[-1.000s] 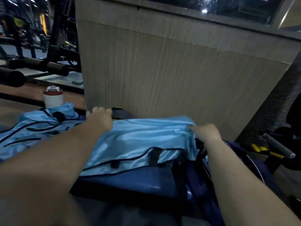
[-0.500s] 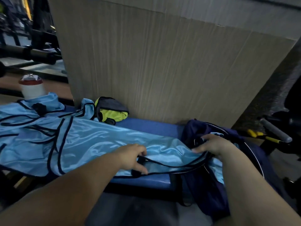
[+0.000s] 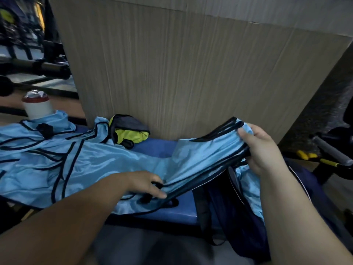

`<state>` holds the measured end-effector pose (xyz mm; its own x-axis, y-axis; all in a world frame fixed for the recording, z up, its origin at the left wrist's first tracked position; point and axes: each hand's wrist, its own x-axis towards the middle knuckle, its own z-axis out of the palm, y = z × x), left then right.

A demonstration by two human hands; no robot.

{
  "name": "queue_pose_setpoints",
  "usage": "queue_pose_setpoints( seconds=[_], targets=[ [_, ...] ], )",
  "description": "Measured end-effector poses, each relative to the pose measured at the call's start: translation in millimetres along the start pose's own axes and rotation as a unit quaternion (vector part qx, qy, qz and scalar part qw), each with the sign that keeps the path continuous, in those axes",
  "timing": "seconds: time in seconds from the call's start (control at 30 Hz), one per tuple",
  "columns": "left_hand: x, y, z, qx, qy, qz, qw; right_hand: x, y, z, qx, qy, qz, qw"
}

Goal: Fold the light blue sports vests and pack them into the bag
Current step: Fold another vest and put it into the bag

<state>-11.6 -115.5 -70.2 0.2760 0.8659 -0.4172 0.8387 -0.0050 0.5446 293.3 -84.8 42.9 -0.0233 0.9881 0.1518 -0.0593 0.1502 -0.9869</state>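
Observation:
A light blue sports vest [image 3: 198, 159] with dark trim is folded into a long strip and stretched between my hands above the blue bench [image 3: 158, 148]. My right hand [image 3: 261, 148] grips its raised right end over the open dark navy bag [image 3: 238, 211], where more light blue fabric shows inside. My left hand [image 3: 147, 184] pinches the strip's lower left end near the bench's front edge. Other light blue vests [image 3: 42, 159] lie spread in a loose heap over the left of the bench.
A wood-grain panel [image 3: 181, 73] rises right behind the bench. A grey and yellow pouch [image 3: 129, 132] lies at its foot. A white bottle with a red lid [image 3: 37, 107] stands at far left. Gym bars and a yellow-handled tool [image 3: 313, 157] flank the sides.
My right hand has lifted the vest's right end up above the bag, and the vest is now gathered into a narrower strip. My left hand stays low at the front edge.

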Motion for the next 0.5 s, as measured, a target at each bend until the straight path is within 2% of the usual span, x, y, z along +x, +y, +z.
queue_pose_setpoints(
  seconds=[0.07, 0.13, 0.17, 0.23, 0.3, 0.33, 0.4, 0.5],
  targets=[
    [-4.2, 6.1, -3.4, -0.084, -0.039, -0.029, 0.995, 5.9, 20.1, -15.4, -0.085, 0.066, 0.038, 0.993],
    [-3.8, 12.9, -6.2, -0.148, -0.061, -0.08, 0.984, 8.9, 41.8, -37.1, -0.222, 0.115, 0.093, 0.964],
    [-2.7, 17.2, -8.0, -0.136, -0.044, -0.096, 0.985, 8.6, 49.3, -45.5, -0.269, 0.123, 0.113, 0.948],
    [8.6, 22.0, -9.8, -0.021, 0.053, -0.087, 0.995, 6.8, 57.6, -56.3, -0.303, 0.131, 0.143, 0.933],
    [23.3, 25.1, -5.1, 0.08, 0.179, -0.053, 0.979, 4.7, 55.9, -59.5, -0.305, 0.129, 0.154, 0.931],
    [29.7, 29.1, 0.2, 0.078, 0.218, -0.033, 0.972, 3.8, 54.7, -60.5, -0.287, 0.123, 0.152, 0.938],
    [40.7, 42.0, 15.3, 0.019, 0.248, 0.036, 0.968, -0.7, 49.2, -60.6, -0.192, 0.105, 0.158, 0.963],
    [56.2, 66.2, 37.1, -0.004, 0.281, 0.134, 0.95, -9.2, 38.4, -62.3, -0.061, 0.04, 0.149, 0.986]
  ],
)
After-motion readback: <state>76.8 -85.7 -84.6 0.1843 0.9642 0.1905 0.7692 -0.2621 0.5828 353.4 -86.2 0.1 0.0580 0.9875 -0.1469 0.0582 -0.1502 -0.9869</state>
